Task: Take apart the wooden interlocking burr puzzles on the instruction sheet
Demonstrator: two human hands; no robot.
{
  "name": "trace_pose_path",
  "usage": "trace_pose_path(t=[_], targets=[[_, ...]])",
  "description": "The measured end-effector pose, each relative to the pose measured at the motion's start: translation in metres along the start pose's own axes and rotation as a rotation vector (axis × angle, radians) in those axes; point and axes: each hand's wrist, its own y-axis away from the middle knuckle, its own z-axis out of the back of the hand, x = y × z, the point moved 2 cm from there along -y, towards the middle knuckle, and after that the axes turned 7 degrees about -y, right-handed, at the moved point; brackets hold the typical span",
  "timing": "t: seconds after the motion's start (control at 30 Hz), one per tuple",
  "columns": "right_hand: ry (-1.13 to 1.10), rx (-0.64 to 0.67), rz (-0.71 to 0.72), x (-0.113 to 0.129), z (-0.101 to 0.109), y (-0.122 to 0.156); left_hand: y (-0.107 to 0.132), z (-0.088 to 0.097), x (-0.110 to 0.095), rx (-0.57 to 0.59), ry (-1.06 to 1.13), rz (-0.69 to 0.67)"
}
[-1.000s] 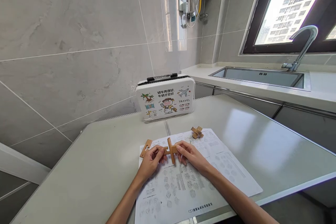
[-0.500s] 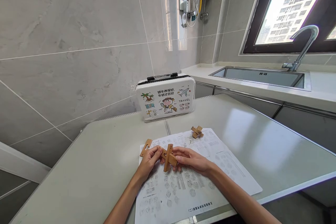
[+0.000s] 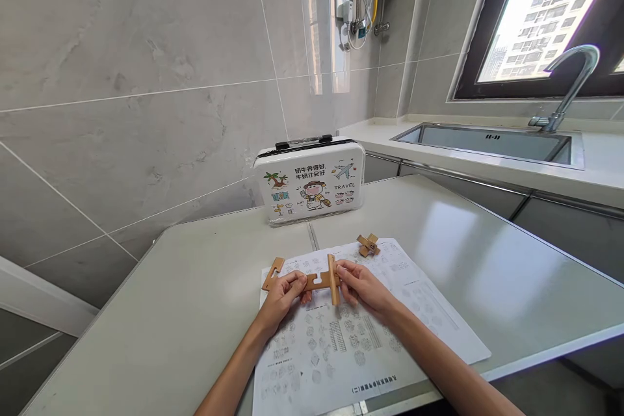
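Between the fingers of my left hand (image 3: 281,304) is a flat notched wooden puzzle piece (image 3: 319,281), held by its left end with the notch showing. My right hand (image 3: 364,287) grips a second wooden puzzle piece (image 3: 333,281) that stands crosswise at the right end of the first. Whether the two are interlocked I cannot tell. Just beyond my left hand lies a loose notched wooden piece (image 3: 273,271). Further back, a cross of joined wooden pieces (image 3: 368,245) rests at the top of a printed sheet (image 3: 363,364) with small diagrams, under both hands.
A white cartoon-printed case (image 3: 312,185) with a black handle stands at the back of the pale table (image 3: 160,312), near the tiled wall. Right of it are a counter with a metal sink (image 3: 487,143) and a curved faucet (image 3: 570,88).
The crosswise piece has shifted right along the notched piece, uncovering the notch. My right hand has moved slightly right and up; my left hand has stayed nearly in place.
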Motion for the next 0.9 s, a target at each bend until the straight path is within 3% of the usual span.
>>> trace_pose_path(t=[0.17,0.37,0.9], targets=[[-0.024,0.016,-0.032,0.003,-0.003,0.002,-0.001,0.0,0.002,-0.001,0.017,0.004],[-0.071,0.174,-0.139,0.005,-0.01,0.009,-0.002,0.003,0.009,-0.023,0.047,-0.003],[-0.056,0.078,-0.058,0.004,-0.008,0.008,-0.002,0.0,0.004,-0.017,0.011,-0.009]])
